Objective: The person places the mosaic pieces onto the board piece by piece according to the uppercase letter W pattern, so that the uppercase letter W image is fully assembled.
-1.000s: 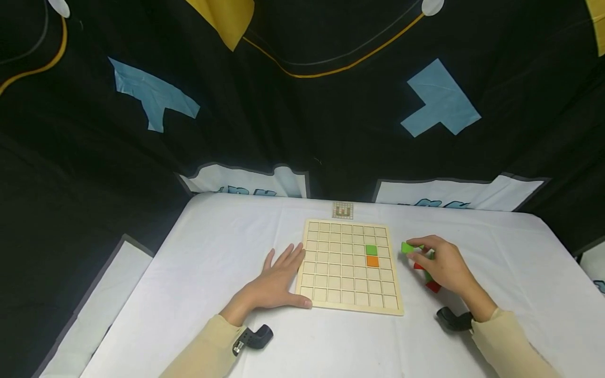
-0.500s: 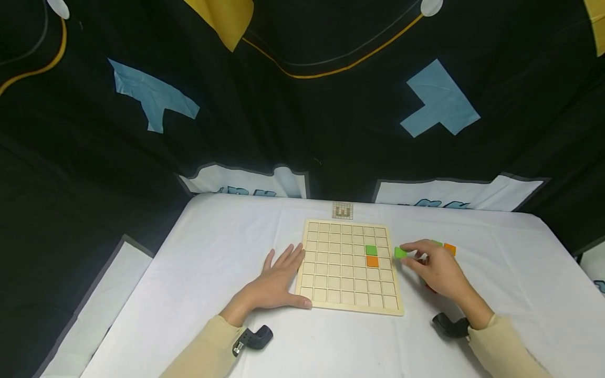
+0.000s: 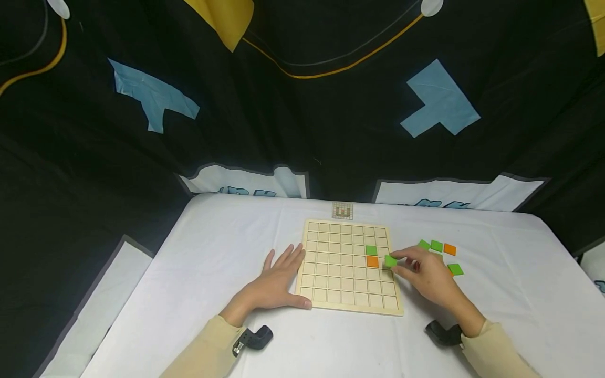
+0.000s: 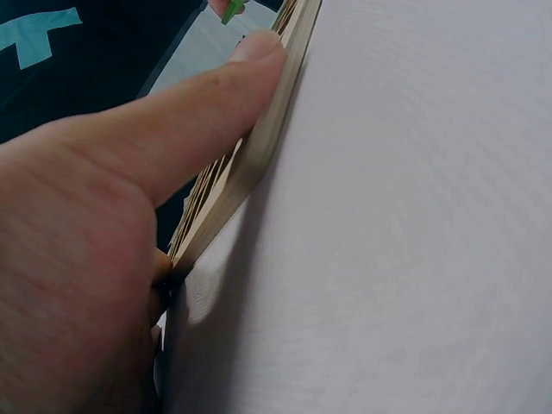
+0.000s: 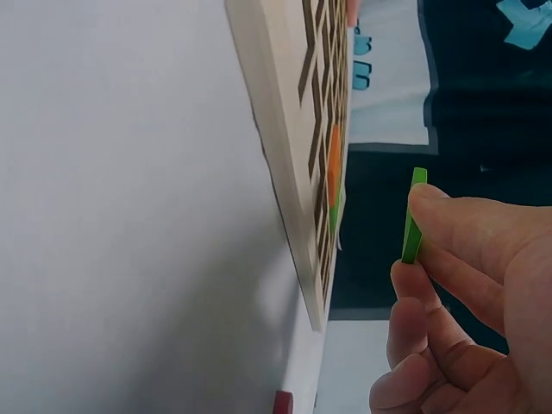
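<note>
A wooden grid board (image 3: 340, 268) lies on the white table, with one green tile (image 3: 371, 250) and one orange tile (image 3: 372, 261) in neighbouring squares. My left hand (image 3: 273, 286) rests spread at the board's left edge, thumb on the front left corner; the left wrist view shows the thumb (image 4: 216, 95) over the rim. Between thumb and fingers my right hand (image 3: 427, 275) pinches another green tile (image 3: 390, 261). That tile is raised above the board's right side, and in the right wrist view the pinched tile (image 5: 415, 216) appears edge-on.
Right of the board lie loose tiles, among them a green tile (image 3: 456, 269) and an orange tile (image 3: 450, 249), some partly hidden behind my right hand. A small patterned card (image 3: 342, 210) lies beyond the board's far edge. A black curtain (image 3: 302, 131) hangs behind the table.
My right hand has moved left with the green tile, from the loose tiles to over the board's right side. More loose tiles now show behind it. The left hand has stayed put.
</note>
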`<action>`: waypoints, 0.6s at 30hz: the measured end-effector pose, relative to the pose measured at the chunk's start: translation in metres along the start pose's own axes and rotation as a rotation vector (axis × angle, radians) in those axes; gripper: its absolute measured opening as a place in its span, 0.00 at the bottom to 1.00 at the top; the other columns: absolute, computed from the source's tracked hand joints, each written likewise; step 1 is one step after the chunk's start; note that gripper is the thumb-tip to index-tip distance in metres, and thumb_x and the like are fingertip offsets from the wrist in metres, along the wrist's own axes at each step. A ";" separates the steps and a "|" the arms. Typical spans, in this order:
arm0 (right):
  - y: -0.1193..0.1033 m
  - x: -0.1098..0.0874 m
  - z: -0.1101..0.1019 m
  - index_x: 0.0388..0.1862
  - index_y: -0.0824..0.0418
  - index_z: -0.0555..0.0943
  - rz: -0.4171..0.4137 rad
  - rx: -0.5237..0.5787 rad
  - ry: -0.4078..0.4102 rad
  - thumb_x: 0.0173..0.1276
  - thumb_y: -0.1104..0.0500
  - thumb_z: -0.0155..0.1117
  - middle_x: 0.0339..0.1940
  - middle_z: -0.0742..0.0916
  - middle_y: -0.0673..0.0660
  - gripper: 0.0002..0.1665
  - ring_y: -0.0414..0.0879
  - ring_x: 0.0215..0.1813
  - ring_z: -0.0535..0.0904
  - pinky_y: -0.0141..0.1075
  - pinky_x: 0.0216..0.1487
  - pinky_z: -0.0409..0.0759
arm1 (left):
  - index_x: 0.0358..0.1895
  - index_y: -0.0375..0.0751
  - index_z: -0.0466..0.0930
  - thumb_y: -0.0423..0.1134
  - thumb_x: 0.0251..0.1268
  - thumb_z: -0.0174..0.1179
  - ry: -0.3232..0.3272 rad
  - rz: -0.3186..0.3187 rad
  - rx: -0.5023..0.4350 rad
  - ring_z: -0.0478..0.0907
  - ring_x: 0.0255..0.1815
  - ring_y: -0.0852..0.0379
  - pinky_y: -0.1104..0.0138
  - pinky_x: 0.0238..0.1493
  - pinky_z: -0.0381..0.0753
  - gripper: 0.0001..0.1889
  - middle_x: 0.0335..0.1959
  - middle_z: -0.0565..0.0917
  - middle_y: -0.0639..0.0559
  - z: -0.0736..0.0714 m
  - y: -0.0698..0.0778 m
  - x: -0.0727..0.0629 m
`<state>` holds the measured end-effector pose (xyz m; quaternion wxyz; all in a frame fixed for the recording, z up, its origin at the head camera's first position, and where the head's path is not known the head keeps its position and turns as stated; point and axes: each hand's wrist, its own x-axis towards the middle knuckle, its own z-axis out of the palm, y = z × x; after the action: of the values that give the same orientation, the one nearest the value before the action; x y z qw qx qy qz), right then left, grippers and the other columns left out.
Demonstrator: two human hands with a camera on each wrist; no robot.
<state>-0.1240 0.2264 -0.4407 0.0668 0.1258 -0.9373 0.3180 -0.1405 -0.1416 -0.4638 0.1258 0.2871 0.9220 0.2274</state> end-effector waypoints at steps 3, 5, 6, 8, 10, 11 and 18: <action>-0.002 -0.001 0.003 0.49 0.59 0.88 0.000 0.005 -0.004 0.60 0.62 0.77 0.42 0.87 0.52 0.16 0.45 0.38 0.76 0.34 0.35 0.76 | 0.81 0.33 0.45 0.71 0.51 0.67 0.002 0.001 0.000 0.34 0.83 0.43 0.38 0.74 0.25 0.65 0.83 0.43 0.44 0.000 0.000 0.000; -0.003 -0.001 0.006 0.48 0.59 0.88 -0.004 0.004 -0.006 0.60 0.62 0.77 0.43 0.87 0.52 0.17 0.44 0.39 0.76 0.34 0.36 0.76 | 0.81 0.33 0.45 0.71 0.51 0.67 0.001 0.000 0.000 0.34 0.83 0.43 0.38 0.74 0.25 0.64 0.83 0.43 0.44 0.000 0.000 0.001; -0.003 -0.001 0.007 0.48 0.59 0.88 -0.009 0.004 -0.004 0.59 0.62 0.78 0.43 0.87 0.52 0.17 0.44 0.39 0.76 0.34 0.36 0.76 | 0.81 0.33 0.45 0.71 0.51 0.67 0.000 -0.001 0.001 0.34 0.83 0.43 0.38 0.74 0.25 0.64 0.83 0.43 0.44 0.000 0.000 0.001; -0.003 -0.002 0.009 0.48 0.59 0.88 -0.018 0.004 -0.001 0.58 0.62 0.78 0.42 0.87 0.51 0.17 0.44 0.39 0.76 0.33 0.34 0.75 | 0.81 0.33 0.45 0.71 0.51 0.67 -0.001 -0.002 0.000 0.34 0.83 0.43 0.39 0.74 0.25 0.64 0.83 0.43 0.44 0.000 0.000 0.001; -0.004 -0.002 0.011 0.48 0.59 0.88 -0.023 0.000 0.000 0.58 0.62 0.78 0.42 0.87 0.51 0.17 0.44 0.38 0.76 0.33 0.34 0.74 | 0.81 0.33 0.45 0.71 0.51 0.67 -0.003 -0.001 -0.002 0.34 0.83 0.43 0.39 0.74 0.25 0.64 0.83 0.43 0.44 -0.001 0.000 0.000; -0.004 -0.002 0.012 0.48 0.58 0.88 -0.028 -0.001 0.001 0.58 0.61 0.78 0.42 0.87 0.51 0.17 0.43 0.38 0.76 0.33 0.34 0.74 | 0.81 0.33 0.45 0.71 0.51 0.67 -0.004 -0.001 -0.002 0.34 0.83 0.43 0.38 0.74 0.25 0.64 0.83 0.43 0.44 -0.001 0.001 0.000; -0.007 -0.003 0.014 0.48 0.57 0.88 -0.015 -0.003 -0.022 0.58 0.59 0.79 0.41 0.87 0.50 0.17 0.43 0.38 0.77 0.35 0.35 0.75 | 0.81 0.33 0.44 0.71 0.51 0.67 -0.004 0.002 -0.006 0.34 0.83 0.43 0.38 0.74 0.25 0.64 0.83 0.43 0.44 -0.001 0.000 0.000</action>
<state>-0.1201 0.2128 -0.4483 0.0591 0.1365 -0.9375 0.3147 -0.1406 -0.1417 -0.4629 0.1281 0.2883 0.9207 0.2298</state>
